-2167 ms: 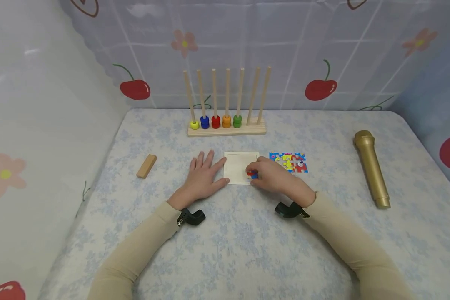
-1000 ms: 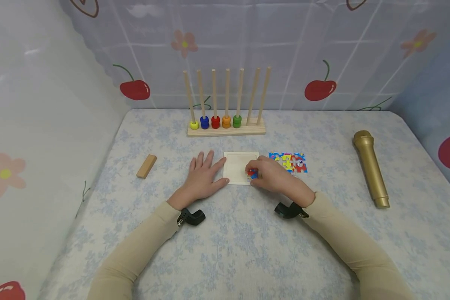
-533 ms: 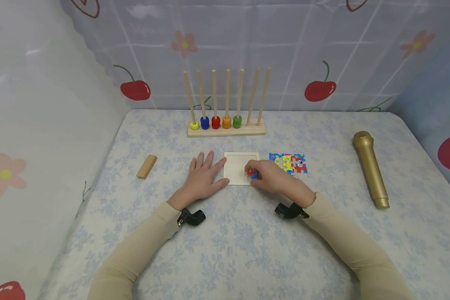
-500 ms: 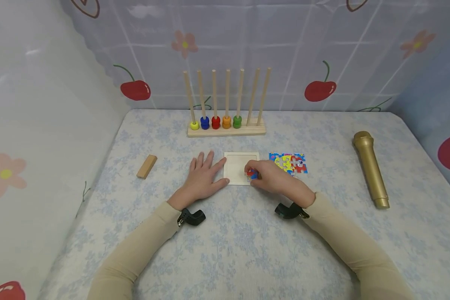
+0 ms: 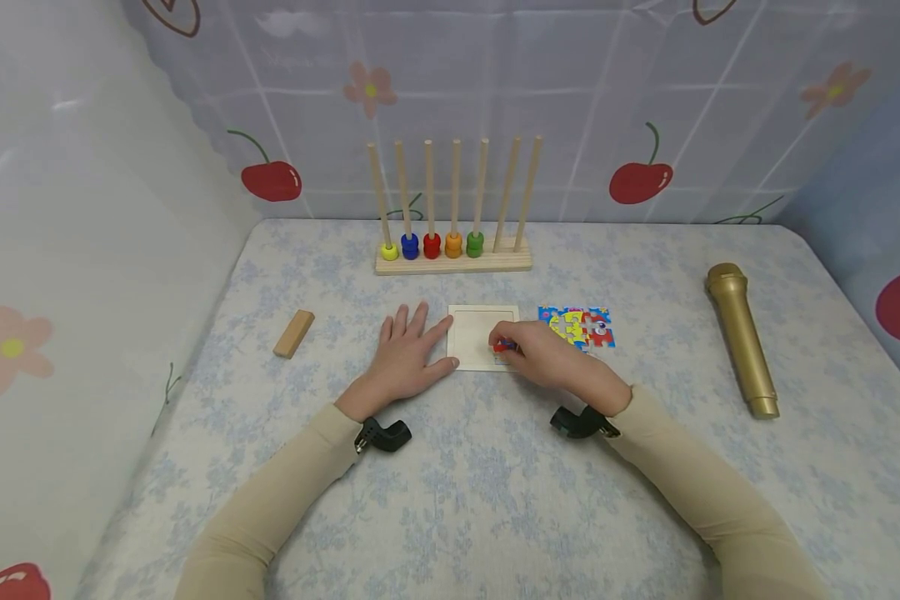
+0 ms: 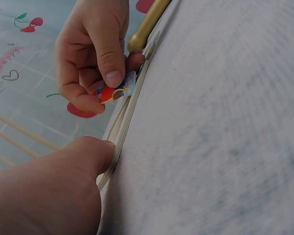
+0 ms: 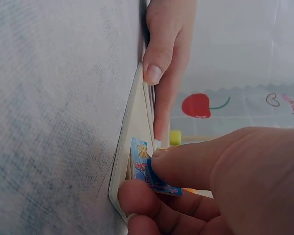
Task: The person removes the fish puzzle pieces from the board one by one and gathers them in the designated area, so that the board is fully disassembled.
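Note:
My left hand lies with fingers spread on the tablecloth, thumb and index fingertips on the left edge of a pale square puzzle board. Over the board's lower right corner, my right hand pinches a jigsaw piece between thumb and fingers. Red and blue show on that piece in the left wrist view. The right wrist view shows its blue face with a yellow starfish, tilted close over the board. Joined jigsaw pieces in blue, yellow and red lie right of the board, partly behind my right hand.
Behind the board stands a wooden peg rack with coloured beads on several of its pegs. A small wooden block lies to the left. On the far right is a gold microphone. A patterned curtain rises behind the table.
My right thumb has shifted up, so less of the pinched jigsaw piece's blue part shows. The right hand has otherwise barely moved. My left hand and the board stay where they were.

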A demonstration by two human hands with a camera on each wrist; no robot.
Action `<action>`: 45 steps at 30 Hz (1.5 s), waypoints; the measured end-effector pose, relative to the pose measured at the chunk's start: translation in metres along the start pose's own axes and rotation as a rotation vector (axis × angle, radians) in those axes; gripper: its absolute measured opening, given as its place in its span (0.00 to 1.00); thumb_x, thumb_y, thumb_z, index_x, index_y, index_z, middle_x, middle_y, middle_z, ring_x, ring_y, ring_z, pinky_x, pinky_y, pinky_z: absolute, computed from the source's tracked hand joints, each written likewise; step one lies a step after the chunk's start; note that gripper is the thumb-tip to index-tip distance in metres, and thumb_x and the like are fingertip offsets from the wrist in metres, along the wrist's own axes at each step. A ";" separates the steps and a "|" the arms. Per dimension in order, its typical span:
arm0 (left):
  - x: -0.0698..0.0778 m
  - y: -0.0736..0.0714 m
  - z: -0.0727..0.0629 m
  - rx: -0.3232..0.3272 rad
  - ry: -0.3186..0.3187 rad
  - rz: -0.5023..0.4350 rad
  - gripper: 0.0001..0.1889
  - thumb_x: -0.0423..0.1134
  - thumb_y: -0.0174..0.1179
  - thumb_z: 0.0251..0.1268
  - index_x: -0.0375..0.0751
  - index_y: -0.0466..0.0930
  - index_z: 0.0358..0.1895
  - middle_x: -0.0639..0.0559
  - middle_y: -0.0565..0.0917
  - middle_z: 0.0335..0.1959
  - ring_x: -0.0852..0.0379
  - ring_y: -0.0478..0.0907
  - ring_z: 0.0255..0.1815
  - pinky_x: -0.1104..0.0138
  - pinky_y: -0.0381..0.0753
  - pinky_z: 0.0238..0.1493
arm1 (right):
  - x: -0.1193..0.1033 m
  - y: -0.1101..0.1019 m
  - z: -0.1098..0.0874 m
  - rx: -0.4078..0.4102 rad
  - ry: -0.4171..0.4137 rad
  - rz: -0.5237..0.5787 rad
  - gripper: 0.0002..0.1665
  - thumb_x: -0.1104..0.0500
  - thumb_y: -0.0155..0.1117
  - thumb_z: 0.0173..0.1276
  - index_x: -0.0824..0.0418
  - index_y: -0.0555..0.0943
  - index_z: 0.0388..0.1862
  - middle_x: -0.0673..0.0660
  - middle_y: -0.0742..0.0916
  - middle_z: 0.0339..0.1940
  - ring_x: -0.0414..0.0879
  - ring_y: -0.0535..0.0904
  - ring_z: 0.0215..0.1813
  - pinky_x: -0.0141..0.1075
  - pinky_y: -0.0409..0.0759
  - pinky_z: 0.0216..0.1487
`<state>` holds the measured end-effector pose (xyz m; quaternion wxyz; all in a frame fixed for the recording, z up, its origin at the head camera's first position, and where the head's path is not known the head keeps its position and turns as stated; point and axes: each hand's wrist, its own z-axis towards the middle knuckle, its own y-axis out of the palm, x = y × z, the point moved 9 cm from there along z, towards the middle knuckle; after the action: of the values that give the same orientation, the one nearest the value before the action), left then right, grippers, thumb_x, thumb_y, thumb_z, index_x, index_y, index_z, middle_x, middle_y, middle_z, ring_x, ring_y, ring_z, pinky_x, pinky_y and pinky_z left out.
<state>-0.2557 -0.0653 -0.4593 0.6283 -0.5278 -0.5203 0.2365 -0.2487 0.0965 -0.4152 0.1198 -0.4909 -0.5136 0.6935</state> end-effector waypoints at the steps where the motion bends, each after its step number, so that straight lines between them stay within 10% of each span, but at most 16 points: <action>1: 0.000 0.000 0.000 0.000 0.000 0.001 0.38 0.62 0.52 0.73 0.55 0.57 0.82 0.36 0.45 0.85 0.31 0.34 0.85 0.35 0.38 0.80 | 0.000 0.000 0.000 0.000 -0.001 -0.001 0.08 0.69 0.62 0.72 0.64 0.82 0.47 0.58 0.88 0.42 0.47 0.76 0.36 0.39 0.77 0.42; 19: 0.001 0.000 -0.001 0.002 0.008 -0.004 0.38 0.62 0.52 0.74 0.53 0.57 0.82 0.35 0.45 0.85 0.30 0.34 0.85 0.34 0.38 0.80 | 0.027 -0.036 -0.017 0.019 0.116 0.025 0.12 0.66 0.59 0.75 0.64 0.80 0.54 0.59 0.86 0.35 0.44 0.74 0.26 0.37 0.74 0.33; 30: 0.002 0.000 -0.001 -0.005 0.011 -0.006 0.38 0.61 0.52 0.74 0.54 0.57 0.82 0.36 0.45 0.85 0.30 0.33 0.85 0.35 0.37 0.80 | 0.070 -0.063 -0.060 0.109 0.253 -0.004 0.14 0.66 0.63 0.71 0.66 0.81 0.55 0.63 0.87 0.42 0.50 0.79 0.38 0.40 0.79 0.40; 45: 0.001 -0.001 0.000 0.006 0.015 -0.004 0.38 0.61 0.52 0.74 0.53 0.57 0.82 0.35 0.46 0.85 0.30 0.35 0.85 0.34 0.38 0.79 | 0.123 -0.061 -0.101 0.123 0.448 0.213 0.18 0.62 0.68 0.71 0.69 0.82 0.56 0.64 0.88 0.40 0.42 0.85 0.30 0.30 0.84 0.33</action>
<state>-0.2553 -0.0645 -0.4583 0.6341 -0.5268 -0.5159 0.2330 -0.2478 0.2660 -0.4320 0.1868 -0.6752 -0.3765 0.6062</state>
